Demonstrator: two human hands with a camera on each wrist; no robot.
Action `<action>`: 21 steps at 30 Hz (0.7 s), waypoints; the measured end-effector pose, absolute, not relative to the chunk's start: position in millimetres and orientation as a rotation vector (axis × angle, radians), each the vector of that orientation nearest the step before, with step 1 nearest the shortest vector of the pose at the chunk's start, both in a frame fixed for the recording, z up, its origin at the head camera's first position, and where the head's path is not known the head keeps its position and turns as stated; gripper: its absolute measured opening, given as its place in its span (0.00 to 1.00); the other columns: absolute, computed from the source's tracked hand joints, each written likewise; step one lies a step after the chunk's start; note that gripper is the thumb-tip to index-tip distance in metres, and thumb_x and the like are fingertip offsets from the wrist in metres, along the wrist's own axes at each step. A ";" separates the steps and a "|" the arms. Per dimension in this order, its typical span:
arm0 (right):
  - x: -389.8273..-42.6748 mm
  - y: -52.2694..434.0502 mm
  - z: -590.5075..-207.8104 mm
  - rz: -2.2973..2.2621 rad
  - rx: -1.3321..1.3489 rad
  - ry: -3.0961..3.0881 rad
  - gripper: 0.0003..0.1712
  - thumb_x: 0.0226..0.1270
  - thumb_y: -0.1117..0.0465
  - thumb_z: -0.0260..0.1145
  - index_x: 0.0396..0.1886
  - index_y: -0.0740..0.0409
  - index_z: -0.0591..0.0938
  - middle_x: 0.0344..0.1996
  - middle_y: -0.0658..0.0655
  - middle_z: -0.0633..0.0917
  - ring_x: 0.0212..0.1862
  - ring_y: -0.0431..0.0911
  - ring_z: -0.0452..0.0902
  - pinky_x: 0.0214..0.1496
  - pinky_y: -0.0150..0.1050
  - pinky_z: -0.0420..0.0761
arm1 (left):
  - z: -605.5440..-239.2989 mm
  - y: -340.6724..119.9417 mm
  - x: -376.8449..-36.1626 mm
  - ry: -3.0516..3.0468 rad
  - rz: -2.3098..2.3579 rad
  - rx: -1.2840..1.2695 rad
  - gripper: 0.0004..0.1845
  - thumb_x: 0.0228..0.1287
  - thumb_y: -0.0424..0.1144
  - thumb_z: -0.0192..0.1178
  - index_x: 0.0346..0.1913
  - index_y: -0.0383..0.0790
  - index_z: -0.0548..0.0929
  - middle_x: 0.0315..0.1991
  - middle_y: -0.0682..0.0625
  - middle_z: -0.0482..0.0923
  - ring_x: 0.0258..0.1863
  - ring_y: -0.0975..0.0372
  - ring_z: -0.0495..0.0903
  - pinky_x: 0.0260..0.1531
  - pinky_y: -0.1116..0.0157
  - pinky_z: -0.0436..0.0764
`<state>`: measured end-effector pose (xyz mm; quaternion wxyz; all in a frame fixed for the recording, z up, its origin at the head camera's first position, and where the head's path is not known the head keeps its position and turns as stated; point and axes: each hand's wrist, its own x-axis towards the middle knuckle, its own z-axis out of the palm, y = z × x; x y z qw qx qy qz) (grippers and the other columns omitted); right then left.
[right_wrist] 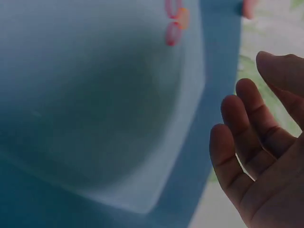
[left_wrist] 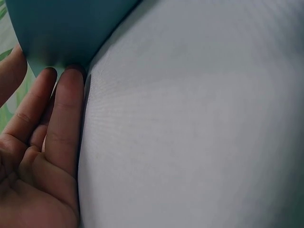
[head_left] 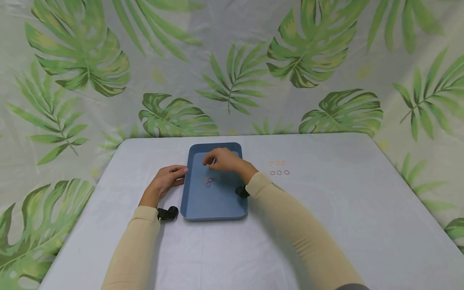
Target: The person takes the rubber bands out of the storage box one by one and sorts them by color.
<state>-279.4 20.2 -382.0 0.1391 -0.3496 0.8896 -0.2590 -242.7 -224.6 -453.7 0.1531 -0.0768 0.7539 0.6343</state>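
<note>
A blue tray [head_left: 217,201] lies on the white table, with a few small rubber bands [head_left: 209,182] in its middle. My left hand [head_left: 178,174] lies flat on the table, and its straight fingers [left_wrist: 64,104] touch the tray's left wall [left_wrist: 61,33]. My right hand [head_left: 214,160] hovers over the far part of the tray. In the right wrist view its fingers [right_wrist: 237,137] are loosely spread with nothing in them. The tray floor [right_wrist: 95,95] and the red and orange bands [right_wrist: 174,21] lie below that hand.
Several more small orange and red bands [head_left: 279,168] lie in two rows on the table [head_left: 326,209], right of the tray. A leaf-print cloth [head_left: 232,72] hangs behind the table's far edge. Black wrist cameras [head_left: 167,212] sit on both forearms.
</note>
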 end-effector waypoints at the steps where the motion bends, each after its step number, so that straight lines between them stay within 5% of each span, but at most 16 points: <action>1: -279.4 19.7 -386.0 -0.739 -0.999 2.579 0.15 0.69 0.65 0.62 0.53 0.56 0.86 0.52 0.57 0.86 0.56 0.51 0.81 0.59 0.42 0.83 | -453.9 -224.7 -242.7 2.159 1.822 -0.218 0.28 0.71 0.44 0.61 0.67 0.31 0.73 0.66 0.38 0.72 0.46 0.72 0.79 0.51 0.73 0.85; 21: -276.8 16.5 -423.2 -0.798 -0.786 2.613 0.08 0.61 0.66 0.70 0.40 0.56 0.89 0.41 0.56 0.90 0.46 0.48 0.83 0.49 0.36 0.83 | -454.1 -225.1 -243.7 2.164 1.834 -0.214 0.27 0.71 0.43 0.61 0.66 0.29 0.73 0.61 0.40 0.75 0.44 0.72 0.80 0.49 0.72 0.86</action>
